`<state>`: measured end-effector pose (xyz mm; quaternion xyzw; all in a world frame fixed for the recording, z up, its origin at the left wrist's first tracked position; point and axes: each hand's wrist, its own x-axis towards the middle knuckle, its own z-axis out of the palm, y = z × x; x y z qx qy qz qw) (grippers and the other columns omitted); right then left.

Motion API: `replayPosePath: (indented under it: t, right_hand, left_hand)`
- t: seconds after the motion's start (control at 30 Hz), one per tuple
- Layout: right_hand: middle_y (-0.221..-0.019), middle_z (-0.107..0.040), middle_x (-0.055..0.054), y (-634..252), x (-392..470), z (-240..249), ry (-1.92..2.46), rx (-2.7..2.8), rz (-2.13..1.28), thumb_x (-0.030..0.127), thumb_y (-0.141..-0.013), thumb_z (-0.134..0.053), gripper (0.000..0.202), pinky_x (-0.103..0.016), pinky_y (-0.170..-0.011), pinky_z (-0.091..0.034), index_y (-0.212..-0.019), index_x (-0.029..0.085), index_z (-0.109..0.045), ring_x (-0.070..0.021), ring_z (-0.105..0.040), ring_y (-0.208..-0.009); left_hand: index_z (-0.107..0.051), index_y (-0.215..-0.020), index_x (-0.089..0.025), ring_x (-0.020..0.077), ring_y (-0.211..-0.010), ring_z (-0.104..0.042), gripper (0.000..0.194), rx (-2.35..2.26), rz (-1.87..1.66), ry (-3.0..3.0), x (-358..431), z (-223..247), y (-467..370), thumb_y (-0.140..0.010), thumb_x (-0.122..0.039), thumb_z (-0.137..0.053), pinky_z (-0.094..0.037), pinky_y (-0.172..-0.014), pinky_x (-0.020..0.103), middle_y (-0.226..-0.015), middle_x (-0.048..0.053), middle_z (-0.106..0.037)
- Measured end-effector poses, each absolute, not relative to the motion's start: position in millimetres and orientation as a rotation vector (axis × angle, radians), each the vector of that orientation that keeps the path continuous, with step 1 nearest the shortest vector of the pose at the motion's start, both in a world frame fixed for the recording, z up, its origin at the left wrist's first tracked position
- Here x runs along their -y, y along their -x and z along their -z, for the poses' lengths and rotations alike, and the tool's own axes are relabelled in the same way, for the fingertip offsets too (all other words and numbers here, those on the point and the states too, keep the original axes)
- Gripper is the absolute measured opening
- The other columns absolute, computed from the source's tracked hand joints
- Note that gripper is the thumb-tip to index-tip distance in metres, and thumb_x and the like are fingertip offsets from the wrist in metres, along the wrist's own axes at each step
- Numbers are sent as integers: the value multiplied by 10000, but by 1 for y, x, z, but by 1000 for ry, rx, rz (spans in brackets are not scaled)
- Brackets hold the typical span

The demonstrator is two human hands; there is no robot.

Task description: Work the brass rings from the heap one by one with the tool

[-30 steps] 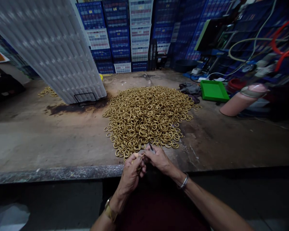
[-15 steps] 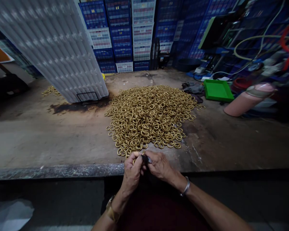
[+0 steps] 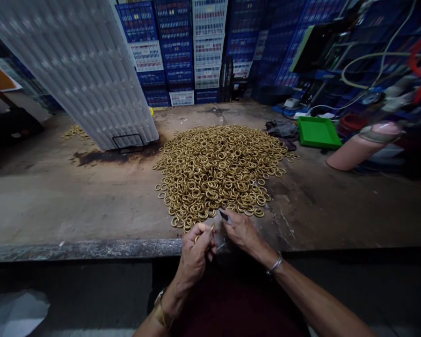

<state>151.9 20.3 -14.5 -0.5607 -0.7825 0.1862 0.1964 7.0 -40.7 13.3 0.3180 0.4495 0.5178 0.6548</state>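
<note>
A broad heap of brass-coloured rings point(image 3: 214, 168) lies on the worktable in front of me. At its near edge my left hand point(image 3: 195, 250) is closed, pinching a ring point(image 3: 212, 227) between thumb and finger; more ring metal shows under its fingers. My right hand point(image 3: 243, 234) grips a small tool with a dark pointed tip point(image 3: 225, 216), its tip facing up and left toward the heap. The tool's exact kind is hard to make out, since the fingers cover most of it. The two hands are a short gap apart.
On the wooden table point(image 3: 56, 201), a tall stack of translucent ribbed sheets point(image 3: 98, 84) leans at the left. A green tray point(image 3: 318, 132), a dark cloth point(image 3: 281, 128) and a pink bottle point(image 3: 361, 147) stand right. Blue and white crates point(image 3: 208, 49) are piled behind.
My right hand has moved right and slightly away with the dark-tipped tool, parting from my left hand. My left hand has stayed nearly in place, and its pinched ring now shows.
</note>
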Motion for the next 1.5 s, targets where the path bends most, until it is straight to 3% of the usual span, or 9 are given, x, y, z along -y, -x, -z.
replayPosePath:
  t: [0.17,0.37,0.57,0.8,0.97,1.1,1.2,1.5]
  right_hand:
    - [-658,-570,-1,-143,-10,10,1282,2046,-783,170,-768,-435,127,-211,-551,-346,-777,193,-560,-117,-493,-586]
    - [-671,-570,6,-133,-11,8,1223,1631,-1202,334,-815,-450,207,-215,-562,-406,-860,178,-579,-110,-507,-592]
    - [-587,-524,17,-128,-13,1,1166,1651,-1364,394,-773,-491,254,-217,-548,-395,-674,166,-539,-104,-478,-559]
    - [-511,-462,52,-126,-10,1,1158,1500,-1534,407,-774,-481,255,-190,-425,-315,-683,171,-505,-66,-370,-427]
    - [-502,-453,53,-127,-12,7,1196,1490,-1487,378,-779,-469,242,-191,-421,-312,-646,176,-482,-63,-359,-413]
    - [-514,-462,43,-130,-15,18,1332,1585,-1209,280,-754,-470,178,-190,-462,-330,-610,176,-493,-78,-401,-469]
    - [-535,-483,35,-134,-11,23,1334,1792,-984,229,-752,-465,135,-194,-489,-327,-637,180,-514,-88,-420,-499]
    - [-613,-576,12,-137,1,18,1212,2229,-787,101,-705,-448,112,-204,-525,-304,-708,187,-519,-109,-498,-553]
  left_hand:
    - [-496,-735,-170,60,-456,-449,296,-978,-1213,-562,36,-13,-7,-703,-438,-617,-274,-395,160,-559,-49,-468]
    - [-492,-719,-168,58,-462,-447,283,-981,-1187,-575,36,-7,-5,-703,-422,-617,-267,-395,162,-564,-49,-467]
    - [-458,-681,-169,60,-457,-446,277,-985,-1163,-637,36,0,-7,-744,-410,-578,-268,-379,160,-561,-44,-466]
    - [-463,-698,-160,54,-469,-449,234,-926,-1161,-590,37,0,-6,-762,-356,-574,-275,-389,154,-578,-43,-468]
    - [-463,-708,-155,53,-464,-454,231,-890,-1138,-542,35,1,-5,-762,-349,-576,-265,-380,154,-585,-40,-471]
    - [-446,-715,-162,56,-466,-458,233,-876,-1152,-526,34,1,-4,-760,-348,-578,-259,-379,153,-580,-46,-468]
    - [-438,-714,-164,55,-471,-459,231,-883,-1158,-551,35,1,-4,-770,-347,-568,-264,-385,152,-582,-46,-473]
    - [-455,-716,-166,49,-476,-440,236,-1021,-1187,-737,36,11,-5,-799,-374,-531,-311,-423,157,-572,-49,-478]
